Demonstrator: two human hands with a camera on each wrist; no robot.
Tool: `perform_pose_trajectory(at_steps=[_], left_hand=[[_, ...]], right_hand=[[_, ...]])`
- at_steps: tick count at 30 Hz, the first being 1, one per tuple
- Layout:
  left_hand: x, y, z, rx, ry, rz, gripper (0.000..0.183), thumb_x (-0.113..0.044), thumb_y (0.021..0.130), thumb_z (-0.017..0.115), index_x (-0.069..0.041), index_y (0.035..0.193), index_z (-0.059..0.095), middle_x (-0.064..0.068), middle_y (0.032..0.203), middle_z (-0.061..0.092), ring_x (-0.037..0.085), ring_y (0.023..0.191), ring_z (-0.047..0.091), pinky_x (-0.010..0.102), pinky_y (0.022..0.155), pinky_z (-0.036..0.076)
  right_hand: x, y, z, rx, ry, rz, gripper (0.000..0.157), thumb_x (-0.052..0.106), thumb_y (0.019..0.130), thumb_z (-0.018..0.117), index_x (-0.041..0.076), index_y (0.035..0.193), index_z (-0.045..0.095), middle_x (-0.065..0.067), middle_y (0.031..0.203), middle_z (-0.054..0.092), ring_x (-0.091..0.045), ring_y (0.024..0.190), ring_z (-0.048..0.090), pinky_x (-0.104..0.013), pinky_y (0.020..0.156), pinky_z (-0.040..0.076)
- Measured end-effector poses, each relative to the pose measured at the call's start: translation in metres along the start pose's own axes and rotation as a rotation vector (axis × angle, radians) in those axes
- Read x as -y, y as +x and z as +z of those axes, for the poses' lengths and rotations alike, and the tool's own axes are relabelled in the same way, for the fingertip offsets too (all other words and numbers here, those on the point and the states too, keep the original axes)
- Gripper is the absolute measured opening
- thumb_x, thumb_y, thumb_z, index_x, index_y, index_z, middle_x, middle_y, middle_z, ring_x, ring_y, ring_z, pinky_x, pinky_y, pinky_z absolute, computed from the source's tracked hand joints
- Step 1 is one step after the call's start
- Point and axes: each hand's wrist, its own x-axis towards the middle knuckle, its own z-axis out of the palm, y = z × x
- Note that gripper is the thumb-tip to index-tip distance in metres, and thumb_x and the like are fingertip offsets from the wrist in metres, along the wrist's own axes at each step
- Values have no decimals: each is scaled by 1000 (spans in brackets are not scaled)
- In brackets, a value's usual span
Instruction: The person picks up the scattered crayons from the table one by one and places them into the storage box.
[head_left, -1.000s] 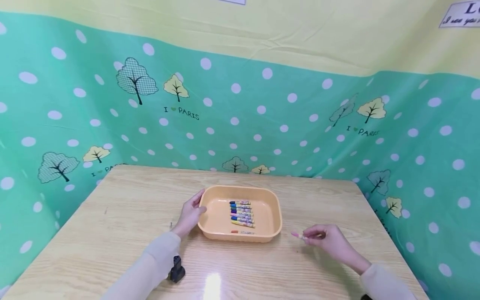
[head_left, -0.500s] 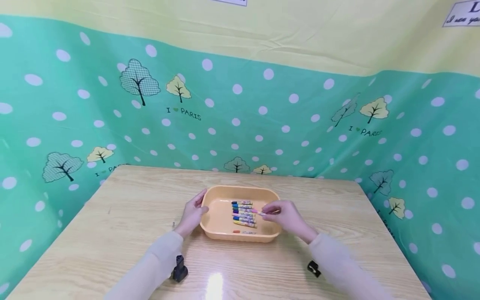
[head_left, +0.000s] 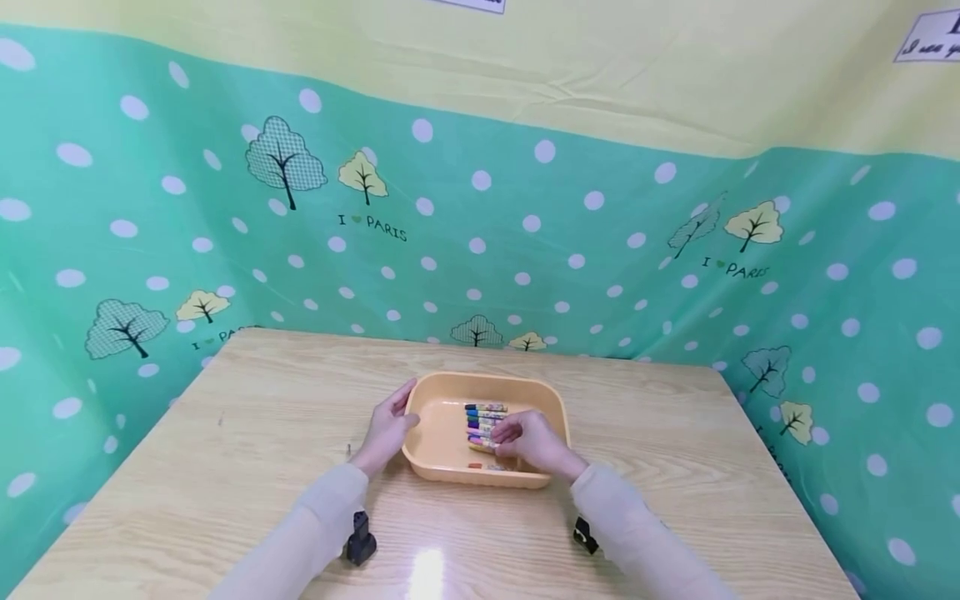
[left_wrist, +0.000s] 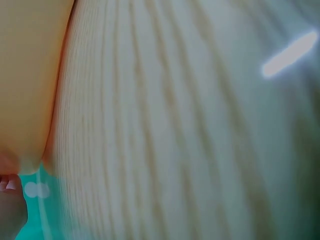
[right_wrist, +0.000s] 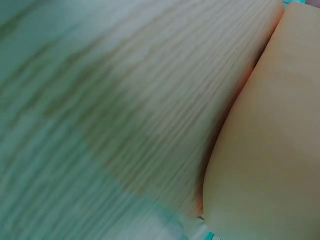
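Note:
An orange plastic basket (head_left: 438, 479) stands on the wooden table, also seen as a wall (left_wrist: 30, 75) in the left wrist view. My left hand (head_left: 387, 431) grips its left rim, thumb over the inside. Inside lie several markers with coloured caps in a column, among them a dark-capped marker (head_left: 486, 408) at the top and a red-capped marker (head_left: 480, 467) apart at the bottom. My right hand (head_left: 532, 440) is inside the basket, pinching a pink-capped marker low over the column, beside the yellow one. The fingers partly hide it. The right wrist view shows only table and basket wall.
The wooden table (head_left: 300, 392) extends around the basket on all sides. A green and yellow cloth (head_left: 480, 250) hangs behind and at both sides. Black wrist devices (head_left: 361, 540) sit beneath both sleeves.
My right hand has carried the pink-capped marker leftward from the table at the right into the basket, then down toward the lower markers. My left hand keeps its grip on the rim.

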Motion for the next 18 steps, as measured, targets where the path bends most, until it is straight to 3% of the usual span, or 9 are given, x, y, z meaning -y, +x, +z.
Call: perform_pose_trajectory(at_steps=[13,18], left_hand=[[2,0,-2,3,15,-11,66,11,80,47,-6,142,32,17,147,30,31,134,31,38,108,33],[2,0,-1,12,-7,0,65,11,80,47,-5,142,32,18,147,30,32,134,31,38,108,33]], right_hand=[[2,-2,1,-50,38,-14,17,2,76,68,0,93,69,-6,84,68,-11,76,61,-21,68,54],[0,-3,-1,-106,145,3,21,7,77,69,-1,96,68,-9,88,69,-11,78,63,-22,71,55]])
